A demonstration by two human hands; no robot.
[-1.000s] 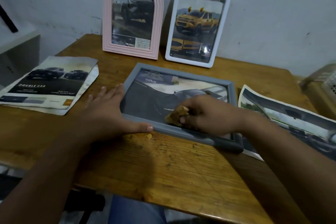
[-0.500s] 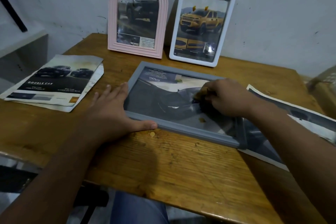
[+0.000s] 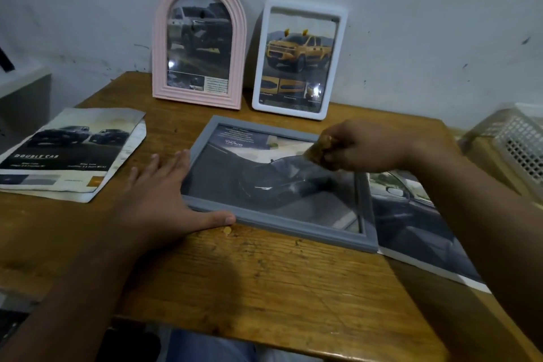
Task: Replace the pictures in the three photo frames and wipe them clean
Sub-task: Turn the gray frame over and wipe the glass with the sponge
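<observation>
A grey photo frame (image 3: 293,229) lies flat on the wooden table (image 3: 264,282) with a dark car picture under its glass. My left hand (image 3: 158,200) rests flat against the frame's left edge, thumb along its front corner. My right hand (image 3: 364,147) hovers over the frame's far right corner, pinching a small tan cloth wad (image 3: 318,150). A pink arched frame (image 3: 199,41) and a white rectangular frame (image 3: 299,62) lean upright on the wall behind, each showing a truck picture.
Loose car pictures lie on the left (image 3: 70,153) and on the right under my right forearm (image 3: 411,220). A perforated white basket (image 3: 517,138) sits at the far right. A tiny tan crumb (image 3: 226,231) lies beside my left thumb.
My right hand has carried the cloth from the frame's near edge across the glass to its far right corner and lifted slightly. My left hand has stayed put.
</observation>
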